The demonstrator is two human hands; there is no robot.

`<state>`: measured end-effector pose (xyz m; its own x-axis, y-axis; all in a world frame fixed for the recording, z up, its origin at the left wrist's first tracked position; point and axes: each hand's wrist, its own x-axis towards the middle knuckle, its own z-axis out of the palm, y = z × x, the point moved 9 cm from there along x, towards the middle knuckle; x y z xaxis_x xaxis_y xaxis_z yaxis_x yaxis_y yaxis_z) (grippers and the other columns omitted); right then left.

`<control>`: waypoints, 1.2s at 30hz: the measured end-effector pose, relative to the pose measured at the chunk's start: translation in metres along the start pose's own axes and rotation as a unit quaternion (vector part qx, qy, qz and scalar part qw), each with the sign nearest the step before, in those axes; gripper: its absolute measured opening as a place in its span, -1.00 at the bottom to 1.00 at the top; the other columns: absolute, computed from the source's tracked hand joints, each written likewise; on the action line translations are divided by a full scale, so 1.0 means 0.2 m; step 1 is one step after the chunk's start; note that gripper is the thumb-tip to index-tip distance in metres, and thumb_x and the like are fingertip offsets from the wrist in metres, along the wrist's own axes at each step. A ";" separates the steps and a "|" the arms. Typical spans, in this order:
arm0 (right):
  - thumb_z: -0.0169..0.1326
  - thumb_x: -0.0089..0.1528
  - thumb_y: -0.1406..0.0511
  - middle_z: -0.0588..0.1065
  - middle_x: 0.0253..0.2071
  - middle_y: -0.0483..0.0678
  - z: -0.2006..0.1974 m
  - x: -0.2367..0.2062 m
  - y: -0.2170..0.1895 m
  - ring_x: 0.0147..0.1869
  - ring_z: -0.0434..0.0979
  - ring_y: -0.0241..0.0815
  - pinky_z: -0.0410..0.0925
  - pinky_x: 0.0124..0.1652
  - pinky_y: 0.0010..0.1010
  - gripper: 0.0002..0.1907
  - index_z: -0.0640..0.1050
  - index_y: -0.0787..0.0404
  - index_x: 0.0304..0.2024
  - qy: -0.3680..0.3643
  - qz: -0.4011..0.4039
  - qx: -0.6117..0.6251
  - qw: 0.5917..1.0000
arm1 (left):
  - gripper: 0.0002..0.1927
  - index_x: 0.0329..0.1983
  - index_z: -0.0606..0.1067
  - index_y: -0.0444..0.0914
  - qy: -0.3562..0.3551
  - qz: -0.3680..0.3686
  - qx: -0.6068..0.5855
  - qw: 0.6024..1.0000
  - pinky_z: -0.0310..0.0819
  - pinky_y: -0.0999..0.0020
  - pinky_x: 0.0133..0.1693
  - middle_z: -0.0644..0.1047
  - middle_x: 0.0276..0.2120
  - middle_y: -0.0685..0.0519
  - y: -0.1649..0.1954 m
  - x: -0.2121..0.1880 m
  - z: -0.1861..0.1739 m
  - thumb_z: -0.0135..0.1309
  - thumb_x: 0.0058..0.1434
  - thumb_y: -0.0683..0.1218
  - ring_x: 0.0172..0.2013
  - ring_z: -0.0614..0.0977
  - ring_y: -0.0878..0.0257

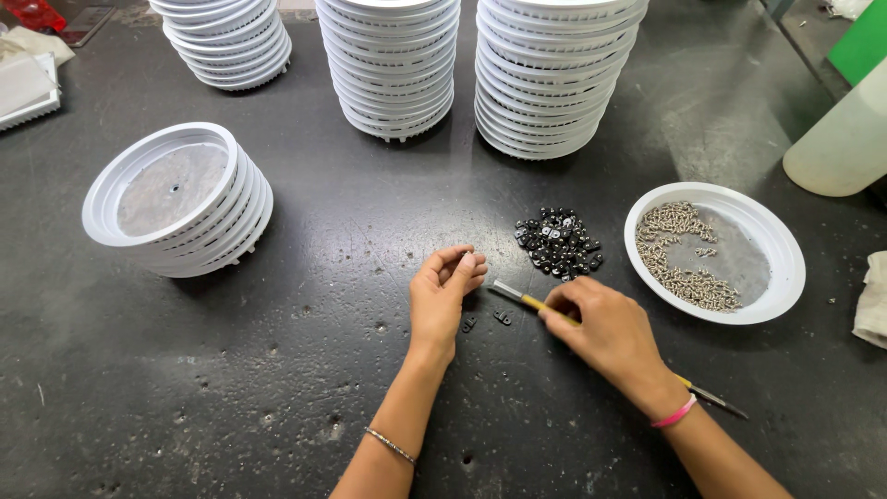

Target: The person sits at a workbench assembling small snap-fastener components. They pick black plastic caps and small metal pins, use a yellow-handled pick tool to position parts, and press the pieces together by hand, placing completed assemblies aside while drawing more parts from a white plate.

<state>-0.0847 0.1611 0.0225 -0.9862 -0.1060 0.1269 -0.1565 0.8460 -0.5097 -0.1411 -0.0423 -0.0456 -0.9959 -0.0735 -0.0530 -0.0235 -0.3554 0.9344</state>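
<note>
Head view, seen from beside the bench. The right hand (605,328) grips a slender yellow-handled tool (534,303), fingers wrapped round its shaft; the metal tip points up and to the left, while the far end of the handle runs out past the wrist, down and to the right. That long axis aims at the left hand (442,291), which lies just left of the tip with its fingertips pinched together; it probably holds one small piece, though the fingers hide it. Two small black clips (487,321) lie on the dark table (231,388) just below the tool tip, between the two hands and touching neither; the right hand's tool is the nearer to them. Just above the tool tip sits the pile of black clips (558,242), and right of that pile a white dish of small metal screws (713,251). Stacks of white round covers (177,199) stand well left of and beyond the pile.
</note>
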 end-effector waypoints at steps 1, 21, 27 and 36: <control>0.22 0.16 0.17 0.62 -0.29 -0.06 -0.02 0.00 0.02 -0.26 0.65 -0.08 0.45 -0.27 -0.30 -0.79 0.64 0.15 -0.25 0.023 0.012 0.031 0.999 | -0.74 0.03 0.53 -0.37 -0.005 -0.006 0.001 1.000 0.61 0.40 -0.04 0.65 -0.15 -0.04 -0.02 0.01 0.00 0.10 0.33 -0.14 -0.16 0.68 0.27; 0.24 0.17 0.28 0.62 -0.31 -0.08 -0.09 -0.01 -0.06 -0.36 0.64 -0.26 0.44 -0.33 -0.44 -0.81 0.66 0.22 -0.19 0.108 -0.029 0.152 0.982 | -0.75 -0.03 0.60 -0.35 -0.097 -0.044 0.051 0.993 0.57 0.45 -0.15 0.64 -0.26 0.04 -0.13 0.06 0.01 0.11 0.33 -0.11 -0.26 0.63 0.36; 0.25 0.15 0.29 0.62 -0.31 -0.08 -0.07 -0.01 -0.03 -0.35 0.63 -0.25 0.44 -0.33 -0.43 -0.81 0.66 0.22 -0.20 0.102 -0.017 0.143 0.984 | -0.78 -0.04 0.61 -0.34 -0.110 -0.040 0.063 0.991 0.56 0.44 -0.16 0.64 -0.27 0.04 -0.12 0.06 0.02 0.11 0.34 -0.12 -0.27 0.62 0.35; 0.24 0.15 0.33 0.62 -0.28 -0.06 -0.08 -0.01 -0.03 -0.27 0.67 -0.25 0.47 -0.28 -0.43 -0.81 0.64 0.23 -0.19 0.105 -0.022 0.146 0.984 | -0.79 -0.05 0.61 -0.32 -0.116 -0.045 0.105 0.987 0.58 0.44 -0.14 0.63 -0.29 0.06 -0.09 0.04 0.02 0.10 0.34 -0.13 -0.27 0.63 0.36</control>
<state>-0.0810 0.1639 0.0387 -0.9504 -0.0025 0.3110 -0.2368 0.6540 -0.7185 -0.1492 -0.0319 -0.0616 -0.9817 0.1731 -0.0788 -0.1052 -0.1486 0.9833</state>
